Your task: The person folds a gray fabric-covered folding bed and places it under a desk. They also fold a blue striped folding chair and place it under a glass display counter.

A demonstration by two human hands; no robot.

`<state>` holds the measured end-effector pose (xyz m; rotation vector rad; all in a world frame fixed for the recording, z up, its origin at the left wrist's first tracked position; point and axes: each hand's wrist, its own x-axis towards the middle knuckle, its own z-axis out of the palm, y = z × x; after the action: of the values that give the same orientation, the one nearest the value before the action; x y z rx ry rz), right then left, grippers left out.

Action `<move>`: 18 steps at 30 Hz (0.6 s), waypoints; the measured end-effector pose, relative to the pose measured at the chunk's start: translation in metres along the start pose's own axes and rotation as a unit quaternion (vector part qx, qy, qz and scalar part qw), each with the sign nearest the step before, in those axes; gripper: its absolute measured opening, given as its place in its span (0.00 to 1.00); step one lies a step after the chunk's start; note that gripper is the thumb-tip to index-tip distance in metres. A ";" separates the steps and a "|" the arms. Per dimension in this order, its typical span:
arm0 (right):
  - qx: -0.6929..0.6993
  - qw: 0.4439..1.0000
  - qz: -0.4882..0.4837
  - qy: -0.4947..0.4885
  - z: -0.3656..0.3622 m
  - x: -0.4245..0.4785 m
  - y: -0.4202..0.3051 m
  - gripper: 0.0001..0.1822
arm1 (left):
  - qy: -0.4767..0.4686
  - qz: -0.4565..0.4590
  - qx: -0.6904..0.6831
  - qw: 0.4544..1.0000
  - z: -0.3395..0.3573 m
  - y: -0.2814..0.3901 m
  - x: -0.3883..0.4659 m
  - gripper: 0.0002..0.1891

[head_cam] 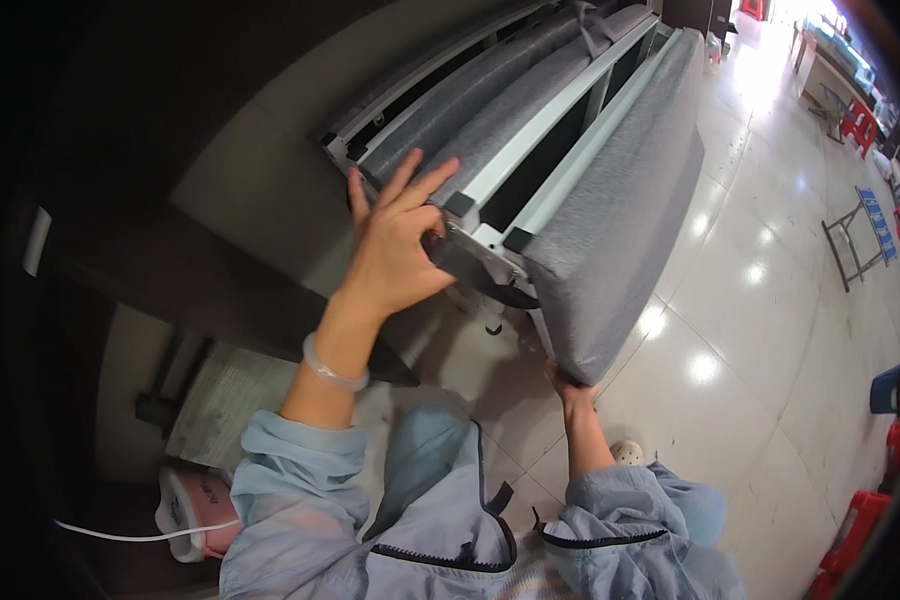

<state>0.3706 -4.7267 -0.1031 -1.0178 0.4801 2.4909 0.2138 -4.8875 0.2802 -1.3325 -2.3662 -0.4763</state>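
Observation:
A folded piece of furniture, grey fabric pads on white metal rails with black end caps, leans upright before me; its outer grey pad (607,217) faces right. My left hand (401,232) is at the near end of the frame, thumb and index finger bent at the hinge bracket (487,251), the other fingers spread over the inner pads. Whether those two fingers grip the metal cannot be told. Under the outer pad's lower corner is my right hand (572,386), its fingers mostly hidden beneath the fabric. A white rail (562,127) runs along the folded sections.
To the left stand dark furniture (217,262) and a pink-and-white container (202,514) with a white cable. Over the tiled floor (720,330) at right are a blue folding stool (866,232), red stools (859,127) and a blue bin (885,390).

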 end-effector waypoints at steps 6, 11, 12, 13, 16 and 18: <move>-0.156 0.984 0.056 0.061 -0.018 0.033 0.001 0.21 | -0.159 -0.083 -0.123 0.976 -0.039 -0.046 0.011 0.25; -0.409 0.844 -0.305 -0.166 0.095 -0.025 0.021 0.38 | 0.218 -0.283 -0.340 0.870 -0.013 -0.155 0.041 0.31; -0.452 0.789 -0.345 -0.233 0.150 -0.082 0.040 0.41 | 0.205 -0.285 -0.313 0.882 -0.010 -0.192 0.039 0.33; -0.488 0.726 -0.382 -0.297 0.202 -0.134 0.058 0.44 | 0.192 -0.285 -0.284 0.895 -0.013 -0.233 0.036 0.34; -0.639 0.504 -0.483 -0.325 0.255 -0.155 0.044 0.50 | 0.176 -0.392 -0.378 0.820 0.020 -0.215 0.051 0.37; -0.664 0.474 -0.508 -0.275 0.267 -0.156 0.054 0.51 | 0.176 -0.412 -0.418 0.790 0.022 -0.207 0.043 0.38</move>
<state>0.2911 -4.6892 0.1982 -0.3857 -1.9432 1.3818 0.0113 -4.9476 0.2605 -0.2411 -2.3306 -1.9976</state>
